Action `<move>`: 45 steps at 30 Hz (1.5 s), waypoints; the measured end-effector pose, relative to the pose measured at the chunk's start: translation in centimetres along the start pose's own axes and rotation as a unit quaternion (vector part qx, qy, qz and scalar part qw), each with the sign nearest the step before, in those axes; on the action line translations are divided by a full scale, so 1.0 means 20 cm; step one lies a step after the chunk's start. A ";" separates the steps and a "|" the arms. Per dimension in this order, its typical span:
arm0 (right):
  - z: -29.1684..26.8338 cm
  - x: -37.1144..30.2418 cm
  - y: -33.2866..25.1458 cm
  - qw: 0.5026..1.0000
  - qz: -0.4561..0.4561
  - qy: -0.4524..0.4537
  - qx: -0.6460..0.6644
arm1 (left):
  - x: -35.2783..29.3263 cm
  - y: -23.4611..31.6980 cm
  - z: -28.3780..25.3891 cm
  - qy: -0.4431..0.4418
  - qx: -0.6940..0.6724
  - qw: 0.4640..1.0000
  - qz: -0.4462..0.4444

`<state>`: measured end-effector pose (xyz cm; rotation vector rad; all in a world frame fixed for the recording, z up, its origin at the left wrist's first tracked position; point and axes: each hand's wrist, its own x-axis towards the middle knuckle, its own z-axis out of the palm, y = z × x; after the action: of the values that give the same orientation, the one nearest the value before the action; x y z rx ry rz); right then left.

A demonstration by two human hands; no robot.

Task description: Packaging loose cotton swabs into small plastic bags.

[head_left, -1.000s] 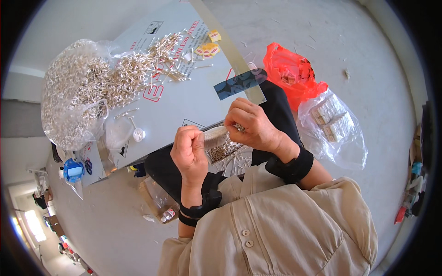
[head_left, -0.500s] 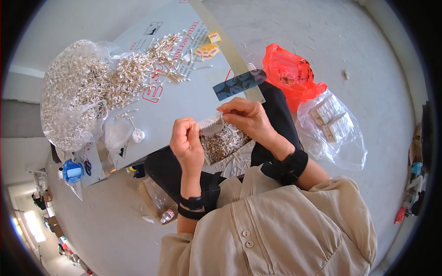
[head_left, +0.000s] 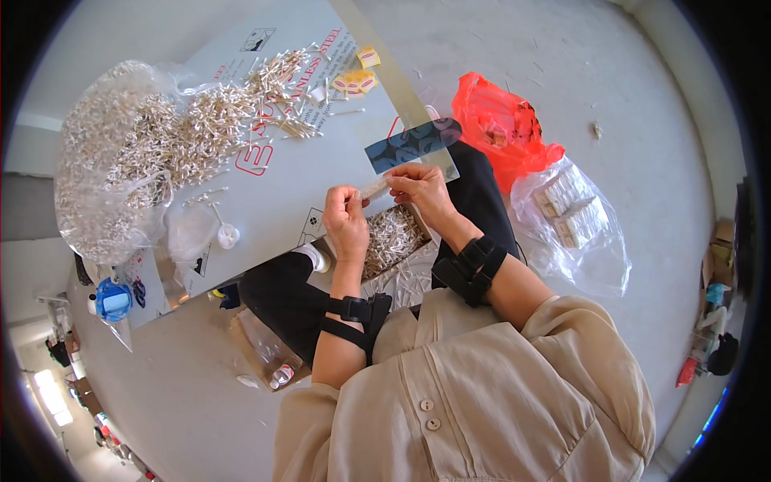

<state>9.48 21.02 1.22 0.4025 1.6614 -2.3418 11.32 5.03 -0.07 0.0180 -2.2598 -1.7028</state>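
Note:
My left hand (head_left: 347,225) pinches one end of a small whitish, see-through packet (head_left: 375,189), with its thumb against the bent fingers. The other end is between the thumb and fingers of my right hand (head_left: 426,197). The packet looks like clear plastic with a row of white cotton swabs inside, though the fingers cover part of it. Just below both hands, a cardboard box (head_left: 399,264) filled with loose cotton swabs (head_left: 392,239) rests at my lap.
A large clear bag (head_left: 80,201) spills cotton swabs (head_left: 217,120) over the metal-sheet table (head_left: 281,189). Yellow labels (head_left: 355,82) lie near its far edge. To the right, a red plastic bag (head_left: 494,112) and a clear bag of white packs (head_left: 574,210) sit on the floor.
Both hands have moved slightly up and closer together, keeping the packet between them. The packet is tilted more, and the box below shows more. The whole view has shifted a little.

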 end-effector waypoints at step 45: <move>0.10 0.07 -0.09 0.972 -0.055 -0.018 -0.226 | 0.21 0.12 -0.04 -0.089 -0.114 0.947 -0.288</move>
<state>7.37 19.63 2.89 0.1793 2.1685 -1.9339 8.03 4.20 3.34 0.5440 -2.3127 -2.3335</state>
